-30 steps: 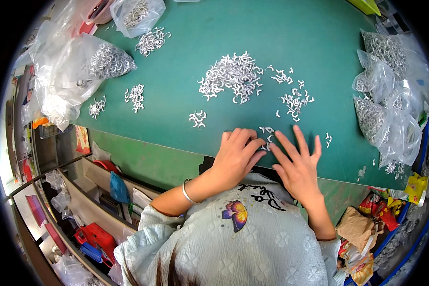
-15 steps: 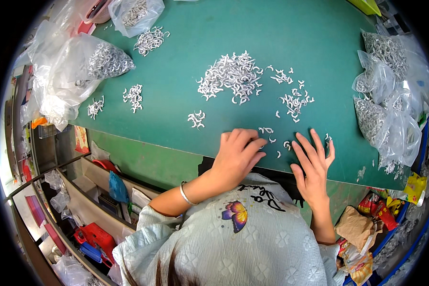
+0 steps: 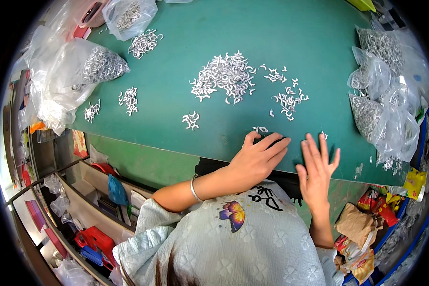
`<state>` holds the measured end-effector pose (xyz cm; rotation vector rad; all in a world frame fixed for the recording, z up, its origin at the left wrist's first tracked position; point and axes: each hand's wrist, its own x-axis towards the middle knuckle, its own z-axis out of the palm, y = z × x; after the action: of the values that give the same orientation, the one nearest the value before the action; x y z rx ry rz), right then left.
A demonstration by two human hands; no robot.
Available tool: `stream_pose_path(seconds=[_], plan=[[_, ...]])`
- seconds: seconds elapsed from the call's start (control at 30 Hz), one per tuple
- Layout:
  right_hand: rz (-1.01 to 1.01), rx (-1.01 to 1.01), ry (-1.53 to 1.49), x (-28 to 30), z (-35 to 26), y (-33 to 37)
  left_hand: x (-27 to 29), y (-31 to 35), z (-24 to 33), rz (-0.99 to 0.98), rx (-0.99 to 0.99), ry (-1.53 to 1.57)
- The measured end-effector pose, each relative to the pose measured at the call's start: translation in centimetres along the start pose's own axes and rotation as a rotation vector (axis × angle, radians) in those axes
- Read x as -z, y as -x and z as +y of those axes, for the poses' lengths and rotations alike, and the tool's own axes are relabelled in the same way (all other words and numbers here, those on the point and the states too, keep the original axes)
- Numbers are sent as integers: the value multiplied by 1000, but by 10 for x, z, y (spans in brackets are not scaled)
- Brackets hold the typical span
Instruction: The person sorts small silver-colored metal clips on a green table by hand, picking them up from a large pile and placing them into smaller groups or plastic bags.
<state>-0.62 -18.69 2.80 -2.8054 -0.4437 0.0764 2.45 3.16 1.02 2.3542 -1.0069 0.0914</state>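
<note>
Small silvery curved metal pieces lie on the green table, the largest pile [image 3: 226, 76] near its middle. My left hand [image 3: 260, 157] rests palm down at the near edge, fingers stretched toward the right and slightly apart; whatever lies beneath them is hidden. Just beyond its fingers are a few loose curved pieces [image 3: 260, 129]. My right hand [image 3: 315, 174] lies flat beside it, fingers spread, with one curved piece [image 3: 324, 135] at a fingertip. A smaller scattered group [image 3: 289, 101] lies beyond both hands, and a little cluster [image 3: 191, 120] sits left of my left hand.
More small piles [image 3: 128, 100] are at the left, near a clear plastic bag of pieces [image 3: 102, 65]. Another filled bag [image 3: 125, 19] stands at the far left. Several filled bags [image 3: 367, 114] line the right side. Below the left table edge are open drawers [image 3: 97, 190].
My left hand has moved right, its fingers uncurling over the spot where loose pieces lay between my hands; those pieces no longer show. My right hand has shifted slightly, fingers still spread.
</note>
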Motion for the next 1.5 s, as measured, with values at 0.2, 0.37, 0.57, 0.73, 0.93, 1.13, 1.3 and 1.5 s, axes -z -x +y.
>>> stream_pose_path(seconds=[0.2,0.37,0.57,0.73,0.93,1.13,1.3,1.5], plan=[[132,21,-120,1,-2,-11,5,35,-13,78,62,84],[120,177,-323,-7,-30,-42,11,42,-14,208,222,83],[-7,235,-111,-17,-39,-53,11,40,-14,248,346,74],[-48,223,-101,-10,-30,-34,15,45,-18,276,413,100],[-149,338,-275,-19,-37,-19,17,45,-14,315,454,108],[26,293,-204,-12,-47,-45,14,40,-9,277,373,103],[200,190,-232,-18,-42,-55,1,30,-4,279,335,95],[185,237,-311,-21,-49,-66,-4,30,-8,307,277,95]])
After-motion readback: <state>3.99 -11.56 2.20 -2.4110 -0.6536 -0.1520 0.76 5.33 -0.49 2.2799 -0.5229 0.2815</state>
